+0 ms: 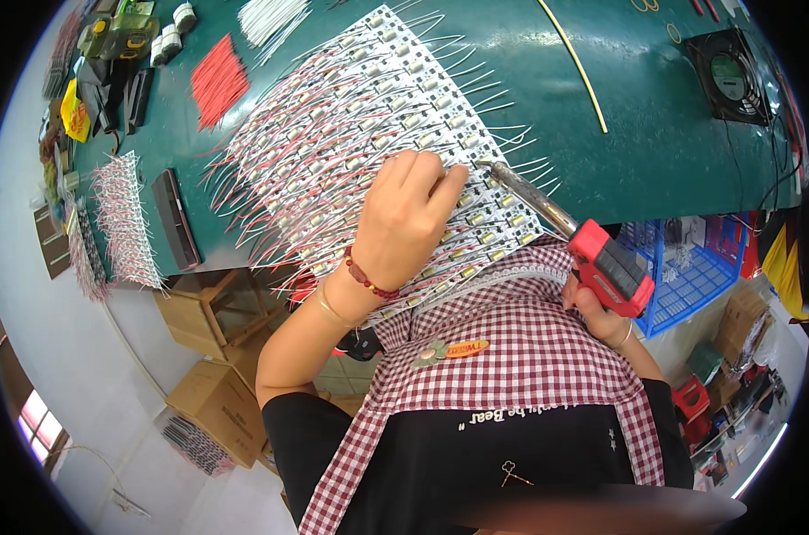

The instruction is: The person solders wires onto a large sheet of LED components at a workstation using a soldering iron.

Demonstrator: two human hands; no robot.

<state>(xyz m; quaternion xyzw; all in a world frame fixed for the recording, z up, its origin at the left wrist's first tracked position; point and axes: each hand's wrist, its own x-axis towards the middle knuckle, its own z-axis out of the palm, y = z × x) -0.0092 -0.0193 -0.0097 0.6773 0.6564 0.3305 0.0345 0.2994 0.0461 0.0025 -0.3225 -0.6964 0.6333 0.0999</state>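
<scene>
A large panel of small white circuit boards (404, 80) lies on the green bench, with rows of capacitors and many red and white wires standing out from it. My left hand (408, 201) is over the panel's middle, its fingers closed in a pinch. What they hold is too small to make out. My right hand (592, 312), partly hidden, grips a red and black soldering iron (608, 267). The iron's metal barrel slants up and left, its tip on or just above the panel beside my left fingertips.
Bundles of red wires (218, 82) and white wires (272, 22) lie beyond the panel. A smaller wired panel (126, 218) and a black bar (174, 218) are at left. At far right stands a black fan (730, 78); a blue crate (690, 276) sits below the bench edge.
</scene>
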